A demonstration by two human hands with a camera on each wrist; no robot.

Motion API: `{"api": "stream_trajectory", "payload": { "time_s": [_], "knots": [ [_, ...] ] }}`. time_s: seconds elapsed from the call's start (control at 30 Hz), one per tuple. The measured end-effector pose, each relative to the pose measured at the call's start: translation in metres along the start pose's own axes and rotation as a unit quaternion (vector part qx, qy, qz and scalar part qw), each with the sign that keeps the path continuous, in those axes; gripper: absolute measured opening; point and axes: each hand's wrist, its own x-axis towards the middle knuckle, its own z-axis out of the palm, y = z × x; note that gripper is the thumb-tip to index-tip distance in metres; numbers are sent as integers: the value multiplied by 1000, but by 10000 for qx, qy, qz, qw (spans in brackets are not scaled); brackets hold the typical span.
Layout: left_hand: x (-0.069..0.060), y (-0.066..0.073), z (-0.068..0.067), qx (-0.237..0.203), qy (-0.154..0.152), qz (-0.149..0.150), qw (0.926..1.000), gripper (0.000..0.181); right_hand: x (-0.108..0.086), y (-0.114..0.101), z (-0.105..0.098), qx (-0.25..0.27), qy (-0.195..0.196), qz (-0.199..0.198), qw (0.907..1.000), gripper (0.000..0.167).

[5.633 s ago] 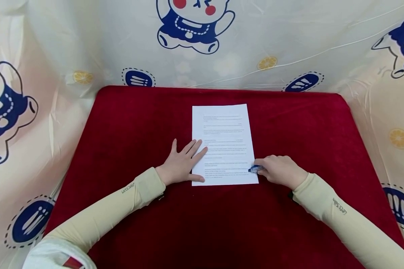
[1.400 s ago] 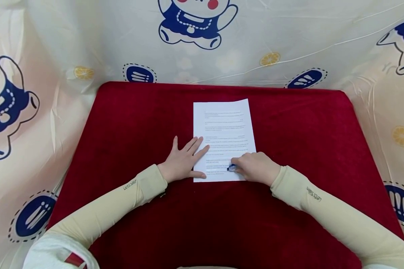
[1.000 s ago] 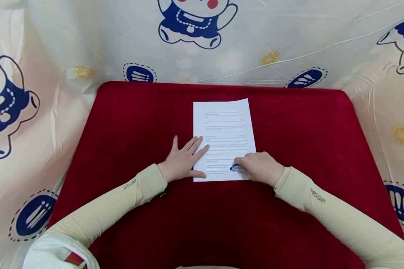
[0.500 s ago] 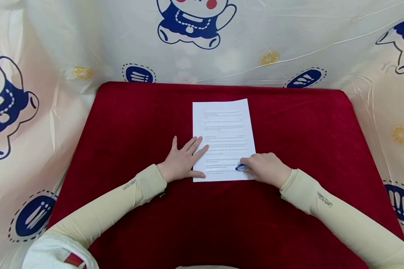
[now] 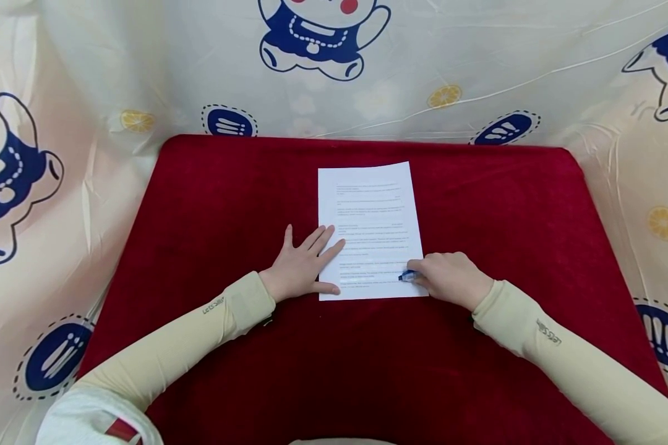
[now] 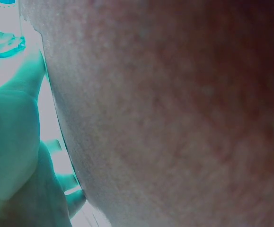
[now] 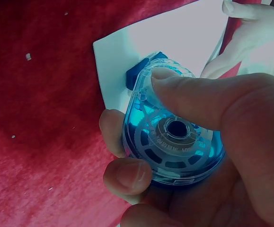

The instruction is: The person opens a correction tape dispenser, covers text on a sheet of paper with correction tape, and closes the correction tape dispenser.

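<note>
A printed sheet of white paper (image 5: pixel 367 213) lies on the red cloth. My left hand (image 5: pixel 297 269) rests with spread, straight fingers on its left edge. Near the sheet's lower right edge, my right hand (image 5: pixel 451 278) grips a clear blue correction tape (image 5: pixel 408 276), its tip over the lowest lines of print. The right wrist view shows the thumb on top of the correction tape's case (image 7: pixel 174 149) and curled fingers around its side and underneath. Whether the tip touches the paper is hard to tell. Blurred, dark surface fills most of the left wrist view, with part of my left hand (image 6: pixel 13 142) beside it.
The red cloth (image 5: pixel 228 198) covers the whole table. A pale curtain (image 5: pixel 378 111) printed with cartoon figures hangs behind and at both sides. A few tiny white specks (image 7: pixel 28 56) lie on the cloth.
Over the last 1.4 seconds my right hand has slid the correction tape rightward across the lower text. It was near the right edge 5.6 seconds ago too. My left hand stays in place.
</note>
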Motion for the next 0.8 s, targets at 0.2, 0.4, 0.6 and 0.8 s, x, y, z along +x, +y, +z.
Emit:
{"api": "stream_trajectory", "payload": {
  "time_s": [0.2,0.4,0.6,0.8],
  "knots": [
    [0,0,0,46,2,-13,10000,103,-6,5,-1,-19,-15,89,10000,13],
    [1,1,0,-11,-25,-5,10000,103,-12,11,-2,5,114,119,9999,14],
    [3,1,0,-17,-42,13,10000,102,-18,19,-1,-14,102,282,9995,16],
    [1,2,-2,-29,-24,31,10000,102,-20,21,-1,0,83,357,9993,14]
  ]
}}
